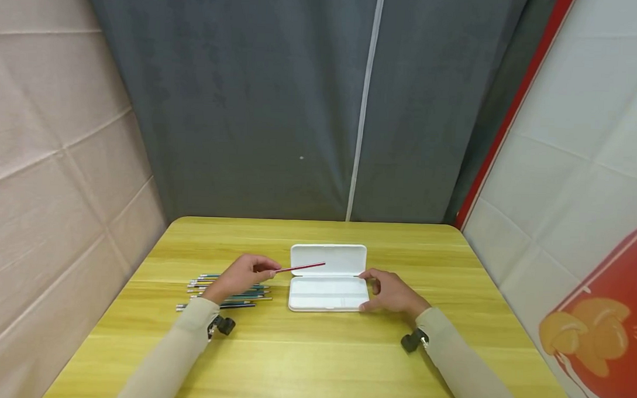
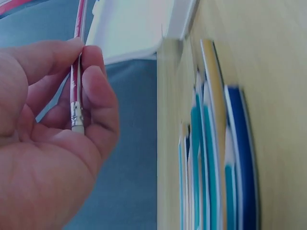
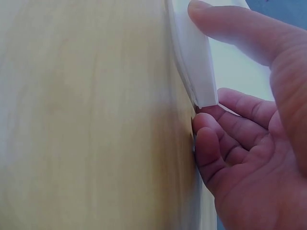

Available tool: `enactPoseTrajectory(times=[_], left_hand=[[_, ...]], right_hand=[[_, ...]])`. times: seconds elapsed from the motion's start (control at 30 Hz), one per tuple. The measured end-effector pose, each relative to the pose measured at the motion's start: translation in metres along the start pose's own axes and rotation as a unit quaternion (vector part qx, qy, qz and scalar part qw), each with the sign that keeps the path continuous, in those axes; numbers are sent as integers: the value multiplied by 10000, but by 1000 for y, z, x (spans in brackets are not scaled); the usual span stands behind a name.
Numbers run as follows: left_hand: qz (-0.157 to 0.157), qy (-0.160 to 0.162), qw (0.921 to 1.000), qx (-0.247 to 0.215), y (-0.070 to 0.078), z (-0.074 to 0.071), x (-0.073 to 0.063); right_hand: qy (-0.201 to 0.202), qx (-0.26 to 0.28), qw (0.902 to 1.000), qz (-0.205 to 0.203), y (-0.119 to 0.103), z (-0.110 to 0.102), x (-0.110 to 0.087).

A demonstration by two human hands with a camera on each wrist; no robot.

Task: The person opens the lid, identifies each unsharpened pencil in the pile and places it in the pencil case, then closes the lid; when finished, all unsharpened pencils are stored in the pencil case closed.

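Observation:
Between thumb and fingers my left hand (image 1: 244, 275) pinches a red pencil (image 1: 301, 267). Its bare end points right, over the white pencil case (image 1: 325, 302). In the left wrist view, the pencil's metal ferrule and pale eraser (image 2: 77, 128) lie inside the palm. The case stands open on the table, its lid (image 1: 328, 258) tipped back. At the case's right end, my right hand (image 1: 394, 292) grips it, the thumb (image 3: 225, 21) on the front side and curled fingers by the hinge corner. Below and beside my left hand lies a loose pile of pencils (image 1: 252, 297).
The yellow wood-grain table (image 1: 313, 357) carries the case and pencils. Behind its far edge hangs a grey curtain (image 1: 264, 103). Pale cloth (image 1: 46, 154) flanks the left side, and a white and red printed sheet (image 1: 562, 172) the right.

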State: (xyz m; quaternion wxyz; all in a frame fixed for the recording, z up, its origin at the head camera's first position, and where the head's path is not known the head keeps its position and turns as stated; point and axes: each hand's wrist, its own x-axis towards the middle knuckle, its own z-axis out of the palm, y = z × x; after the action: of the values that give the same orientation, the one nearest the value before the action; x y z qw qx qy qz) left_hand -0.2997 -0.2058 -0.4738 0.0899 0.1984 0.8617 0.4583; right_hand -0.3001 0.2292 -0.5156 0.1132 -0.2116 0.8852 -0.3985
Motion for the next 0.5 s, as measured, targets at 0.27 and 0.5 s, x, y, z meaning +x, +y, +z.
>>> enactPoseTrajectory(times=[0.27, 0.5], left_hand=[[-37, 7, 9999, -128, 7, 17, 10], [-81, 40, 9999, -90, 13, 33, 19]], right_hand=[[26, -55, 10000, 59, 2, -1, 2], [37, -50, 9999, 116, 4, -2, 1]])
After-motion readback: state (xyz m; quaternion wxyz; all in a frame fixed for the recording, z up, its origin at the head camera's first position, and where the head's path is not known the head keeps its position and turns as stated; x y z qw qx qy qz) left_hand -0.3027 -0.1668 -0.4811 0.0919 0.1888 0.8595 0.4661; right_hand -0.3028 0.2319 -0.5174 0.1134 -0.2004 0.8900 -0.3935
